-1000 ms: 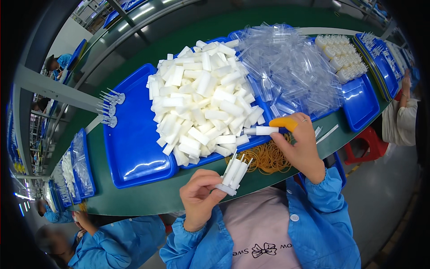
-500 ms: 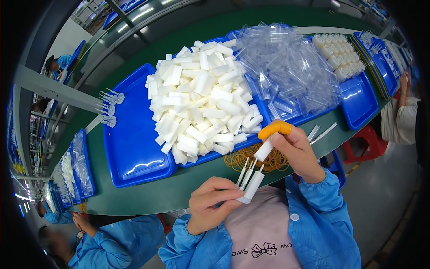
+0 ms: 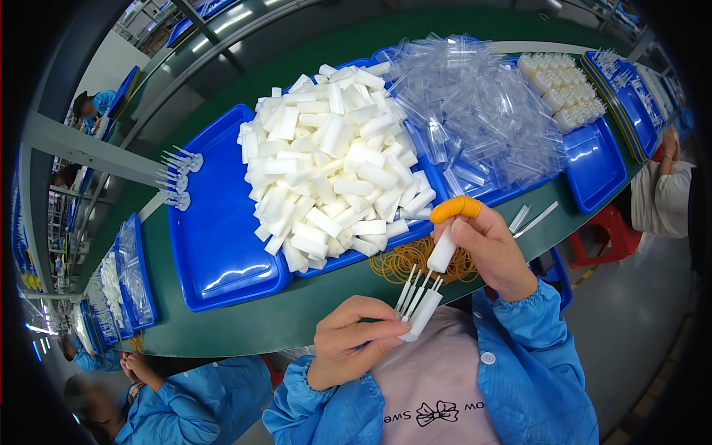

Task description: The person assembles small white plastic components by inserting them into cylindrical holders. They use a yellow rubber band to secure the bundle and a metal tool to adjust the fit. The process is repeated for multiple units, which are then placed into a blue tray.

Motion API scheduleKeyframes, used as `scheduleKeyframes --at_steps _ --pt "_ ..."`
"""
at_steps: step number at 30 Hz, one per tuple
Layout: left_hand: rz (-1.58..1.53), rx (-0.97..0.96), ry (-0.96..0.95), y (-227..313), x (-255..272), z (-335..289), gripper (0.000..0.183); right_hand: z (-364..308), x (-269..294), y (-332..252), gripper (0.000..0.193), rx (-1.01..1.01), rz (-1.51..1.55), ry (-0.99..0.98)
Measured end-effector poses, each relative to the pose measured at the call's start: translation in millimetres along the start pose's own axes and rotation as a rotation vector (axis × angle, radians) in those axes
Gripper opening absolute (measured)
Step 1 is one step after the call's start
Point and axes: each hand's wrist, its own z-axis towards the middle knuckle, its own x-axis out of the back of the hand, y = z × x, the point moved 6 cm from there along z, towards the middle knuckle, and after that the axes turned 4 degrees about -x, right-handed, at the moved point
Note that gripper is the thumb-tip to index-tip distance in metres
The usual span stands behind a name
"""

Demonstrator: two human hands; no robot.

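Observation:
My left hand (image 3: 356,337), fingers closed, grips a white plastic part with several thin upright prongs (image 3: 409,298) by its base. A white foam sleeve (image 3: 425,310) sits around a prong on its right side. In my right hand (image 3: 491,248), another white foam sleeve (image 3: 441,254) is pinched between thumb and forefinger, which wears an orange finger cot (image 3: 455,208). The lower end of this sleeve is at the tip of a bare prong; whether the prong has entered it I cannot tell.
Beyond my hands, white foam sleeves (image 3: 334,163) are heaped on blue trays, one bare tray (image 3: 222,259) holding pronged parts (image 3: 178,178). Clear plastic tubes (image 3: 482,111) lie further right. Orange rubber bands (image 3: 400,265) lie at the table's near edge. A co-worker's blue sleeve (image 3: 174,411) is at left.
The pronged part has turned slightly in my left hand, so its prongs lean more to the right. My right hand's foam sleeve has moved slightly right and become more upright.

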Motion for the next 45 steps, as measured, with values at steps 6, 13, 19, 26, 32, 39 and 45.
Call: scheduleKeyframes --at_steps 6,13,19,26,32,39,45 --pt "0.038 0.002 -0.038 -0.8 -2.1 1.8 0.029 -6.7 -11.5 -3.1 0.023 0.017 -0.075 -0.041" --pt "0.221 -0.051 0.081 5.3 -8.0 1.4 0.052 -25.5 -39.8 -16.7 0.013 0.272 -0.417 -0.085" --pt "0.141 0.119 0.165 -21.9 -12.4 -22.1 0.054 -29.0 -48.8 -26.4 0.017 0.478 -0.644 -0.167" --pt "0.067 0.15 0.18 -19.8 -14.3 -24.8 0.054 -23.3 -48.6 -23.2 0.017 0.39 -0.682 -0.177" --pt "-0.403 0.27 0.169 -28.2 -18.3 -14.3 0.049 -22.7 -36.4 -6.7 0.016 0.164 -0.401 -0.07" --pt "-0.393 0.35 0.299 -40.3 -5.3 -25.8 0.027 4.6 -23.2 -48.3 0.024 0.714 -1.171 0.268" --pt "-0.281 0.283 0.287 -35.6 0.9 -21.9 0.026 24.0 -13.6 -32.3 0.027 0.672 -1.524 0.28"
